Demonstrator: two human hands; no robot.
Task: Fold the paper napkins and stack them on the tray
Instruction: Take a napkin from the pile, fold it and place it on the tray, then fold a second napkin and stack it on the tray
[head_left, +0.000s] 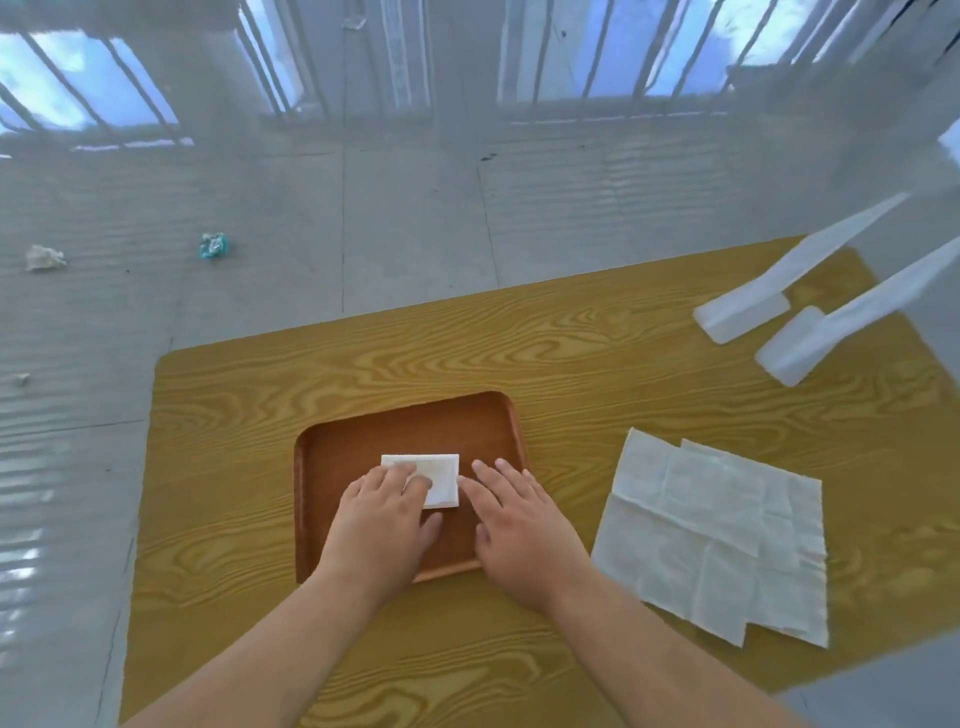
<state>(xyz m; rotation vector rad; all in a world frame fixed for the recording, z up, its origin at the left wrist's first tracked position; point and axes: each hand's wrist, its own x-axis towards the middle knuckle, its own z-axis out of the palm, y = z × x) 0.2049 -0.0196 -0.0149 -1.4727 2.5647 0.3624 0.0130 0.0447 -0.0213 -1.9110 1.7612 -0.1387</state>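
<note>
A small folded white paper napkin (434, 478) lies in the brown wooden tray (363, 436) on the yellow wood-grain worktop (597, 353). The left hand (382, 519) rests flat on it, fingers spread; the right hand (519, 525) lies open just beside. Unfolded white napkins (717, 535) wait to the right: thin, limp, easily torn, best lifted by a corner.

A low bench (597, 353) with a yellow wood-grain top stands on a pale grey tiled floor (311, 234). At the far side, barred windows (649, 52) let in bluish daylight. 2 white chair legs (810, 291) rest at the right, and crumpled scraps (214, 245) lie at the left.
</note>
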